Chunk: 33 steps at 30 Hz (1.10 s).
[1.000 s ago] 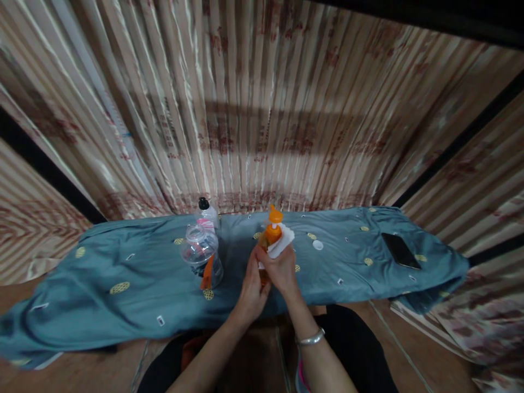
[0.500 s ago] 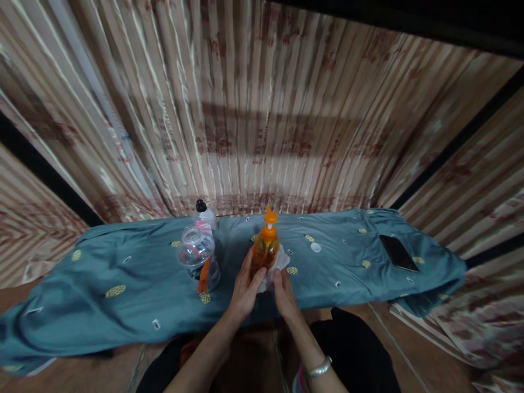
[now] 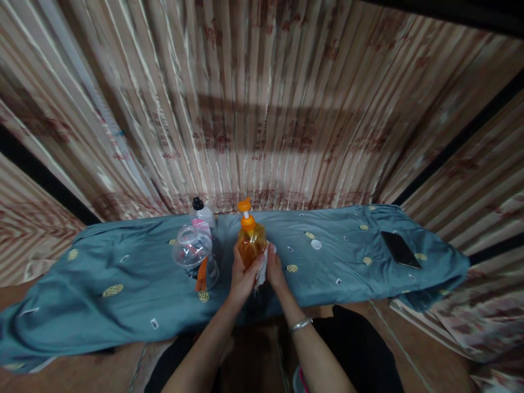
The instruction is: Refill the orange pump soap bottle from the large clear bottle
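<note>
An orange pump bottle [image 3: 249,240] stands upright on the blue patterned cloth [image 3: 123,284], just in front of me. My left hand [image 3: 242,275] is wrapped around its lower body from the left. My right hand [image 3: 274,270] presses a white cloth [image 3: 262,267] against the bottle's right side. The orange pump head rises above both hands.
A clear plastic jar [image 3: 195,257] with an orange label and a clear bottle with a black cap [image 3: 202,215] stand to the left. A small white cap [image 3: 316,244] lies to the right, a dark phone [image 3: 400,249] farther right. Striped curtains hang behind.
The bottle and both hands have shifted left. My right hand with the white cloth has dropped from near the pump neck to the bottle's lower right side.
</note>
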Tool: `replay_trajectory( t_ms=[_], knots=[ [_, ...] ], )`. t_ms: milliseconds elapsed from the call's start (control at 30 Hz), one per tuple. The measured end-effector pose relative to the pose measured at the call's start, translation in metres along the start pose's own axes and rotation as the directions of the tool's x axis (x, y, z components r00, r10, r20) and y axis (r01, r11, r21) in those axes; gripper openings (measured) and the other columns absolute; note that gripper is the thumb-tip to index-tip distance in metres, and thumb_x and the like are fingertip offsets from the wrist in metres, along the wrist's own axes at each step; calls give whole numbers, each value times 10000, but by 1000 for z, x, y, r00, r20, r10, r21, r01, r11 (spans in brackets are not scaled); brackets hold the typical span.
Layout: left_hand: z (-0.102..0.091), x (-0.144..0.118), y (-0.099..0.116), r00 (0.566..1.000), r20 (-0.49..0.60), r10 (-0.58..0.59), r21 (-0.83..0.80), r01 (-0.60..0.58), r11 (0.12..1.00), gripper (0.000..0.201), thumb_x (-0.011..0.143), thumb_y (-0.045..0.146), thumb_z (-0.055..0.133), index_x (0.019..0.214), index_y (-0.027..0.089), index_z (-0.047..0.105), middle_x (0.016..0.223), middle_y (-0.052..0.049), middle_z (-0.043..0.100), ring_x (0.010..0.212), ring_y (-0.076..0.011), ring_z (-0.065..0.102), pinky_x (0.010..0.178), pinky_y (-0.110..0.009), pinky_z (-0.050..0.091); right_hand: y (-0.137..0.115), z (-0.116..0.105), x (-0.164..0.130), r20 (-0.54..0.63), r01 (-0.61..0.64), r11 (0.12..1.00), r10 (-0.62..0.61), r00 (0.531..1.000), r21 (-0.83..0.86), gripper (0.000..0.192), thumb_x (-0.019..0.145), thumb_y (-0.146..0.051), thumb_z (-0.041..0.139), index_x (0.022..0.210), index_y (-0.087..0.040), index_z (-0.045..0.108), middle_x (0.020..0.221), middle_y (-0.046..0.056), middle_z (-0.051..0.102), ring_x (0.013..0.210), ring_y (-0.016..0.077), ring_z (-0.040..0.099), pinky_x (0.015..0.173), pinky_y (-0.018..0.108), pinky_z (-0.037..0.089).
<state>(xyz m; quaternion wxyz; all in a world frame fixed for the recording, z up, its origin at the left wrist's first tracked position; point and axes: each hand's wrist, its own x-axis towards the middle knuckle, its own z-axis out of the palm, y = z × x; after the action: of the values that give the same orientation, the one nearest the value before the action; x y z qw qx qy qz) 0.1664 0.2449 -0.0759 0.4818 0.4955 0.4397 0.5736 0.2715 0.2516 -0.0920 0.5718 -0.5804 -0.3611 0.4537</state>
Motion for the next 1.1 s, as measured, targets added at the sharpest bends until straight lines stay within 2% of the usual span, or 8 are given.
replay_trajectory(
  t_ms=[100, 233, 433, 600, 700, 900, 1033, 1100],
  knots=[
    [5, 6, 1, 1000, -16, -6, -50, 5, 999, 664, 680, 387, 861, 1277, 258, 600, 1260, -82, 763, 1196, -284, 732, 1098, -474, 534, 24, -5, -7, -41, -22, 1000, 22, 999, 21, 846, 850, -952, 399, 881, -202, 789, 873, 144, 844, 920, 344, 812, 965, 505, 632],
    [2, 7, 15, 1000, -21, -10, -94, 8, 996, 612, 636, 337, 881, 1198, 238, 659, 1184, -75, 785, 1128, -284, 755, 1052, -466, 563, 28, -4, -10, -25, -27, 998, 29, 999, 65, 796, 808, -963, 454, 805, -230, 764, 807, 112, 834, 871, 328, 812, 965, 495, 633],
    [-6, 2, 42, 1000, -27, 5, -124, -8, 992, 642, 652, 384, 890, 1227, 213, 660, 1242, -118, 783, 1161, -309, 755, 1057, -481, 571, 26, 15, -23, 39, -73, 938, 63, 997, 338, 791, 872, -916, 413, 1021, -231, 780, 1003, 121, 858, 1027, 322, 819, 926, 479, 656],
    [-7, 4, 46, 997, -67, 43, -110, -51, 993, 636, 659, 404, 897, 1217, 212, 657, 1204, -110, 784, 1116, -312, 762, 1035, -488, 583, 41, 18, -44, 202, -209, 914, 145, 969, 347, 763, 927, -850, 366, 1068, -227, 783, 957, 143, 851, 1073, 347, 813, 919, 529, 655],
    [-8, 8, 43, 992, -94, 83, -91, -91, 992, 662, 631, 416, 918, 1211, 230, 658, 1211, -93, 777, 1147, -313, 749, 1063, -486, 567, 44, 6, -40, 200, -183, 944, 130, 971, 273, 718, 901, -840, 449, 985, -216, 794, 910, 156, 843, 1095, 358, 803, 940, 529, 645],
    [-11, 17, 32, 985, -135, 111, -57, -119, 991, 635, 656, 416, 900, 1215, 263, 642, 1264, -85, 757, 1216, -309, 719, 1128, -524, 514, 26, -34, 9, 13, 90, 985, -89, 996, -146, 535, 736, -743, 715, 872, -228, 768, 889, 103, 836, 965, 331, 803, 943, 519, 631],
    [-11, 20, 27, 984, -134, 117, -31, -122, 992, 604, 660, 406, 899, 1187, 254, 647, 1252, -87, 759, 1206, -305, 718, 1123, -509, 509, 20, -53, 17, -38, 141, 956, -156, 987, -256, 495, 694, -610, 835, 1037, -258, 778, 1103, 103, 838, 1147, 349, 766, 1096, 571, 555],
    [-8, 22, 25, 983, -136, 120, -21, -124, 992, 580, 676, 400, 891, 1184, 261, 648, 1261, -80, 761, 1199, -298, 718, 1111, -498, 515, 25, -54, 4, 45, 256, 899, -257, 965, -356, 566, 719, -572, 852, 1181, -257, 767, 1287, 139, 797, 1293, 378, 709, 1165, 582, 508]
  ],
)
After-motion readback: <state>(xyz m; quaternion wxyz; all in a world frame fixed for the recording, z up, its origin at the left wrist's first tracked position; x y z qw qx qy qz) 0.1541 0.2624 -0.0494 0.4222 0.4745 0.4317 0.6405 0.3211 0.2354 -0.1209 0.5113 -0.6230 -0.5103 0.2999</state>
